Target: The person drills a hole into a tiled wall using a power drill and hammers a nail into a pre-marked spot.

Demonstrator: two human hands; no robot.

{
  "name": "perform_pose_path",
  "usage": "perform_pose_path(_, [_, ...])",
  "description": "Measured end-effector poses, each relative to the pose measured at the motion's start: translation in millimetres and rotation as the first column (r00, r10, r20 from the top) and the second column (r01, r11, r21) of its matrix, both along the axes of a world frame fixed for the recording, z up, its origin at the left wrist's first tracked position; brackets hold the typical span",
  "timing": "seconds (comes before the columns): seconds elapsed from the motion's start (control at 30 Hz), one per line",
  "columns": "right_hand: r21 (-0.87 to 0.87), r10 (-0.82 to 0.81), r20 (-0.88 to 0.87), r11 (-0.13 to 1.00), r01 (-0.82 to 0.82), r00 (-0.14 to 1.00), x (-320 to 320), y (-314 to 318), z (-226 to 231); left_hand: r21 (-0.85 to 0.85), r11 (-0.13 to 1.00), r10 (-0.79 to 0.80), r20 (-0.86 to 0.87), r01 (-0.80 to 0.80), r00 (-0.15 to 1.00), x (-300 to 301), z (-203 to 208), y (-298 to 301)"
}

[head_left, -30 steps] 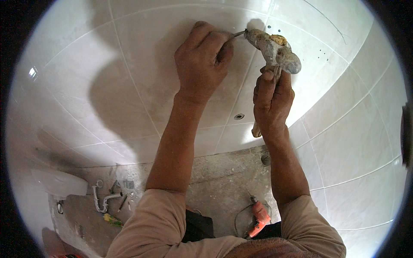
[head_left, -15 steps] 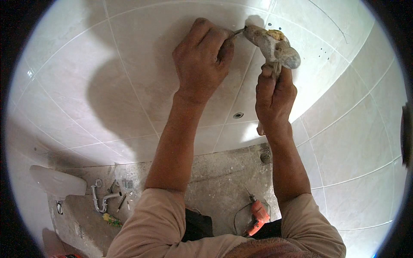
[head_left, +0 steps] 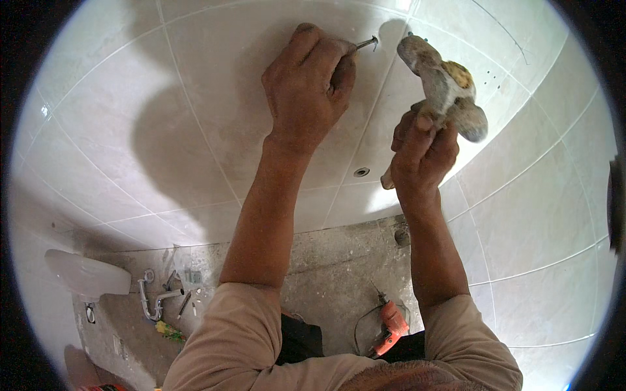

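Observation:
My left hand [head_left: 310, 88] is closed around a thin dark metal rod [head_left: 366, 44], held against or close to the pale tiled wall [head_left: 215, 85]. The rod's right end sticks out past my fingers and looks flared; its other end is hidden in my hand. My right hand [head_left: 424, 153] grips the handle of a worn, dusty mallet [head_left: 443, 81] with two rounded heads and a yellowish patch in the middle. Its handle end pokes out below my palm. The mallet's near head is apart from the rod, to its right.
A round hole fitting [head_left: 361, 173] sits low in the wall. Several small dark holes mark the tiles at upper right. On the floor lie a red power drill [head_left: 392, 326] with a cord, chrome drain pipes [head_left: 156, 306] and small tools. A white basin [head_left: 91, 277] stands at left.
My right hand has swung the mallet back to the right, away from the rod's end, and tilted it. My left hand and the rod have stayed nearly still.

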State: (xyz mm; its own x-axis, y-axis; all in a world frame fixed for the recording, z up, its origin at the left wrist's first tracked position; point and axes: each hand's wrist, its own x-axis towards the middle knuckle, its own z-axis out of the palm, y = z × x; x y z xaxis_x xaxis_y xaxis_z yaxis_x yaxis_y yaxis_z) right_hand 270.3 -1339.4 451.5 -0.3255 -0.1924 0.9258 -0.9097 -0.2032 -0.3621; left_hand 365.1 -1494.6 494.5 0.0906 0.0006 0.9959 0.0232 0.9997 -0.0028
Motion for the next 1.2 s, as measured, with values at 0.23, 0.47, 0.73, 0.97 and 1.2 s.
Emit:
perform_pose_path(0.23, [0.051, -0.009, 0.056, 0.999, 0.006, 0.998, 2, -1, -3, -0.036, 0.999, 0.017, -0.022, -0.018, 1.000, 1, -1, -5])
perform_pose_path(0.47, [0.136, -0.092, -0.006, 0.986, 0.092, 0.996, 3, -5, 8, -0.011, 1.000, 0.008, -0.030, -0.008, 1.000, 1, 0, -2])
perform_pose_path(0.73, [0.165, -0.100, -0.028, 0.981, 0.103, 0.995, 2, -2, 14, -0.022, 1.000, -0.020, -0.029, 0.019, 0.999, -2, -1, -4])
perform_pose_path(0.97, [0.188, -0.112, 0.033, 0.977, 0.104, 0.993, 4, -2, 19, 0.003, 1.000, 0.010, -0.012, -0.010, 1.000, -1, 0, 0])
perform_pose_path(1.2, [0.221, -0.097, 0.034, 0.971, 0.088, 0.995, -1, 3, 15, 0.017, 1.000, -0.011, -0.001, 0.011, 1.000, 0, 0, 0])
